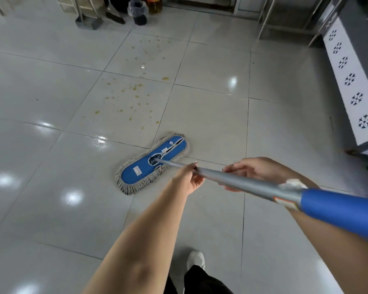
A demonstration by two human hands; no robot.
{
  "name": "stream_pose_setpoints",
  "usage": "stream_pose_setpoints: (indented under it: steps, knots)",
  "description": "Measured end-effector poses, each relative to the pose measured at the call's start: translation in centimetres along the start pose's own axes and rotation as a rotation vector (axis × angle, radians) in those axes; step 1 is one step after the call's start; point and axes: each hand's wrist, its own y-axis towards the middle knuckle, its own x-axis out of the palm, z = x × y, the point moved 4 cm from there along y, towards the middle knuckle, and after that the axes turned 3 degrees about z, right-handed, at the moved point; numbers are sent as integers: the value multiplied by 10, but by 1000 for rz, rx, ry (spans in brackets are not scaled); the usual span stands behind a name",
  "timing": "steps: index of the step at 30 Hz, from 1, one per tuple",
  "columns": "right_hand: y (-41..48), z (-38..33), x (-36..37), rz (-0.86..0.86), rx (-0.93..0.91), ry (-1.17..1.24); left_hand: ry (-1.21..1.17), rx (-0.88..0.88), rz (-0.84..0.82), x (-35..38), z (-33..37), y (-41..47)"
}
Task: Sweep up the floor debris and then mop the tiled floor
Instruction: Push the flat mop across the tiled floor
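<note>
The flat blue mop head with a grey string fringe (152,164) lies slantwise on the glossy pale tiled floor (51,81). Its grey metal handle with a blue foam sleeve (253,183) runs back from it to the person. The left hand (189,177) is nearer the mop head, its fingers curled round the shaft. The right hand (261,170) is behind it and also wraps the shaft.

Just beyond the mop head is a scatter of yellow-brown spots (134,88). A dryish head would probably smear them into streaks rather than lift them. The farthest spots, well beyond the mop head, could be missed by a short stroke. Wet glossy tile may be slippery underfoot. A wide swing could knock the handle's back end against the white cabinet with snowflake cut-outs (348,92), right of the mop head.

Counted:
- One mop and two hands.
- One white shoe (197,259).
- Six cut-outs on the cabinet's facing panel.
- Far beyond the mop head, one grey dustpan (87,23), one dark broom (115,18), one small lined black bin (137,12) and one yellow bottle (154,4).
- The spots are too many to count.
</note>
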Motion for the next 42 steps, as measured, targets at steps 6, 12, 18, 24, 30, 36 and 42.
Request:
stream_pose_setpoints:
  steps: [6, 12, 18, 24, 30, 36, 42]
  knots:
    - [-2, 36, 13, -150, 286, -237, -142, -44, -39, 14, -33, -1]
    - [13, 78, 27, -49, 350, -301, -87, -59, 91, 4, -56, 10]
    - [33, 104, 41, 27, 342, -379, -17, -13, 176, -20, -59, 15]
    - [69, 87, 65, 28, 319, -420, -26, 30, 193, -32, -23, 34]
    - [107, 65, 101, 39, 318, -442, -48, 56, 216, -51, 25, 56]
    - [141, 33, 142, 54, 336, -417, -168, 1, 159, -73, 81, 76]
    - [180, -6, 194, 45, 327, -318, -142, -111, 60, -94, 141, 92]
